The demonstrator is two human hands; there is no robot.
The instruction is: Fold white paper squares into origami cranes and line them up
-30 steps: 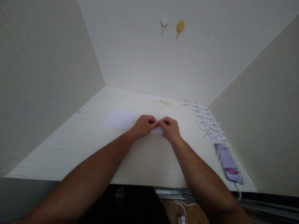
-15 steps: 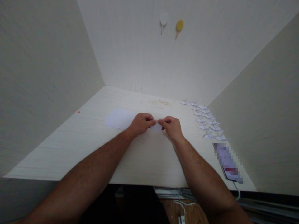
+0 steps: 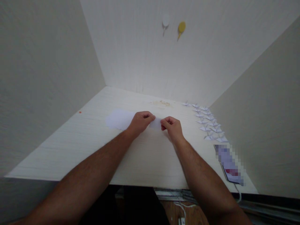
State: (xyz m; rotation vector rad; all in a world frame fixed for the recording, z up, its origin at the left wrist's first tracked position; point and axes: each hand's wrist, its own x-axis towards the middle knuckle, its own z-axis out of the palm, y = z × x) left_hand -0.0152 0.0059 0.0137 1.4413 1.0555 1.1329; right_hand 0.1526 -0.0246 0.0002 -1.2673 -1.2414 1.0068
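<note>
Both my hands rest near the middle of the pale wooden table (image 3: 70, 143). My left hand (image 3: 140, 122) is curled, its fingertips pinching the left side of a small folded white paper (image 3: 156, 123). My right hand (image 3: 172, 128) is also curled and pinches the paper's right side. The paper lies low over the table between the two hands, and most of it is hidden by my fingers. A stack of flat white paper sheets (image 3: 118, 119) lies just left of my left hand.
Several small folded paper cranes (image 3: 207, 122) sit in rows at the right rear of the table. A phone (image 3: 229, 165) with a cable lies at the front right edge. Walls close in the table on three sides; two hooks (image 3: 173, 27) hang on the back wall.
My hands have drawn slightly apart and shifted a little away from me, showing more of the folded paper between them.
</note>
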